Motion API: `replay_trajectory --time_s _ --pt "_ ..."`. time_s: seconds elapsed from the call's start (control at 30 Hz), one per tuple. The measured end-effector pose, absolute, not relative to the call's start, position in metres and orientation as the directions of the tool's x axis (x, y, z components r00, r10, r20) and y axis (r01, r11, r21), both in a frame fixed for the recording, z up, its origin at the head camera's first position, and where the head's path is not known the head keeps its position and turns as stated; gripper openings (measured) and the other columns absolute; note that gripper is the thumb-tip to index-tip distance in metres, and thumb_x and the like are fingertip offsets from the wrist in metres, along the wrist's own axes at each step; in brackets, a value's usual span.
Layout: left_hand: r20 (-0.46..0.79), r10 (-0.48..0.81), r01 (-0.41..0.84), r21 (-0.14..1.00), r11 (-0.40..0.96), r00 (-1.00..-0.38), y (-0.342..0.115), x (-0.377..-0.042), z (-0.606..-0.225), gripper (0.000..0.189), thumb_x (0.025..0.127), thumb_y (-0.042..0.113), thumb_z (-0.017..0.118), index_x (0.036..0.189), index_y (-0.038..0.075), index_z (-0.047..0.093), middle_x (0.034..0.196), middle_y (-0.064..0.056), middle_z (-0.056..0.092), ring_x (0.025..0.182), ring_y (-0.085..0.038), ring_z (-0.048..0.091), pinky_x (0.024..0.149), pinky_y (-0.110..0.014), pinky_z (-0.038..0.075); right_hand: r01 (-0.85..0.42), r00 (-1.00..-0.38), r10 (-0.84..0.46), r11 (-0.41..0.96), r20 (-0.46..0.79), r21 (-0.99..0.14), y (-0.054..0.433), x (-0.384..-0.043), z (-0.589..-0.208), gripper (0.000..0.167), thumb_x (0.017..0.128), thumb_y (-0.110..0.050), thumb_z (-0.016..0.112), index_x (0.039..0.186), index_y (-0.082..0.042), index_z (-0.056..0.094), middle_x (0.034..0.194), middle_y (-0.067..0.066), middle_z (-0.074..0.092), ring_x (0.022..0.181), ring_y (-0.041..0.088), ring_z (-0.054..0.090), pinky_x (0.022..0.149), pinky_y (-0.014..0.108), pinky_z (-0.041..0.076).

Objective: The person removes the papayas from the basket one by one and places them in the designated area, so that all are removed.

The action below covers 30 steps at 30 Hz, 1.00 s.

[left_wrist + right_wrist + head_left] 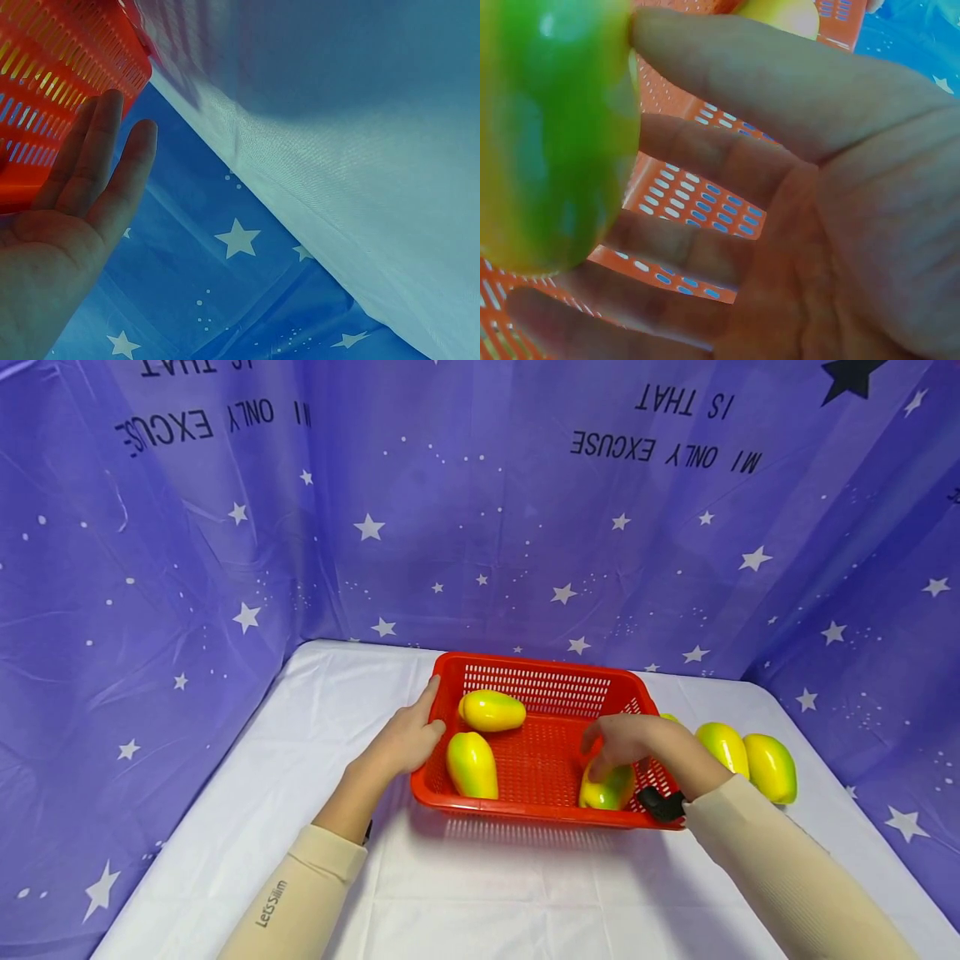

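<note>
A red plastic basket point(540, 814) with slotted walls stands on the white-covered table. Its left rim is held by my left hand point(405, 737), thumb over the edge; in the left wrist view the fingers point(96, 154) lie fairly straight along the outer wall. Inside the basket's right end, my right hand point(624, 739) holds a glossy yellow-green mango point(609, 789). The right wrist view has the thumb tip against this mango point(555, 142), with the other fingers reaching behind it. Two more mangoes, one at the back point(492, 711) and one in front point(472, 766), lie at the basket's left end.
Right of the basket, two mangoes point(722, 748) point(771, 768) lie side by side on the white cloth point(480, 902), and part of another point(669, 717) shows behind my right wrist. A purple star-printed curtain point(480, 527) surrounds the table's back and sides.
</note>
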<state>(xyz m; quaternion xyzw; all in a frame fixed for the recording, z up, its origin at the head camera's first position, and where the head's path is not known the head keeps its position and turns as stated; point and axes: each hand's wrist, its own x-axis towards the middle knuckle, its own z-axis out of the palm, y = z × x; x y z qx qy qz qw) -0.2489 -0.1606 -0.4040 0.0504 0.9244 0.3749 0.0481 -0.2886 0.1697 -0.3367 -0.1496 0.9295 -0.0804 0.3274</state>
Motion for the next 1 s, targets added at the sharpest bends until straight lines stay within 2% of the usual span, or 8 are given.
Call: replay_trajectory --time_s 0.2,0.43,0.67,0.83,1.0 --pt "-0.058 0.127 0.051 0.694 0.719 -0.990 -0.1608 -0.2491 -0.4035 0.077 0.100 0.023 0.042 0.169 0.020 0.006 0.154 -0.022 0.050 0.124 -0.036 0.061 0.112 -0.054 0.044 -0.304 -0.727 -0.390 0.921 -0.565 -0.245 0.1696 -0.2886 -0.3396 0.036 0.082 -0.024 0.084 0.115 -0.014 0.076 0.105 0.004 0.066 0.094 0.021 0.059 0.079 0.034 0.054" --pt "-0.048 0.127 0.061 0.677 0.734 -0.991 -0.1602 -0.2489 -0.4034 0.077 0.101 0.023 0.042 0.168 0.019 0.007 0.148 -0.025 0.055 0.120 -0.035 0.063 0.110 -0.054 0.046 -0.362 -0.710 -0.431 0.902 -0.556 -0.236 0.1657 -0.2913 -0.3414 0.028 0.081 -0.024 0.084 0.107 -0.015 0.078 0.101 0.002 0.067 0.094 0.020 0.058 0.081 0.034 0.051" --pt "-0.040 0.117 0.061 0.661 0.748 -0.992 -0.1608 -0.2480 -0.4031 0.077 0.100 0.023 0.042 0.168 0.019 0.007 0.151 -0.025 0.053 0.128 -0.039 0.060 0.114 -0.055 0.042 -0.451 -0.675 -0.529 0.848 -0.515 -0.280 0.1644 -0.2938 -0.3432 0.022 0.078 -0.019 0.087 0.098 -0.018 0.077 0.097 -0.002 0.065 0.094 0.018 0.055 0.081 0.032 0.049" --pt "-0.035 0.122 0.069 0.663 0.745 -0.992 -0.1605 -0.2478 -0.4024 0.077 0.100 0.023 0.042 0.168 0.018 0.007 0.150 -0.025 0.054 0.125 -0.039 0.062 0.113 -0.055 0.044 -0.427 -0.678 -0.519 0.854 -0.520 -0.296 0.1634 -0.2937 -0.3443 0.024 0.077 -0.018 0.088 0.098 -0.019 0.076 0.096 -0.001 0.064 0.096 0.019 0.054 0.082 0.033 0.048" --pt "-0.034 0.129 0.074 0.664 0.744 -0.991 -0.1597 -0.2481 -0.4023 0.077 0.100 0.023 0.042 0.168 0.018 0.007 0.149 -0.025 0.054 0.123 -0.038 0.063 0.111 -0.054 0.045 -0.403 -0.688 -0.499 0.867 -0.527 -0.294 0.1650 -0.2931 -0.3454 0.032 0.076 -0.017 0.089 0.105 -0.019 0.076 0.104 -0.001 0.067 0.102 0.021 0.056 0.088 0.039 0.053"
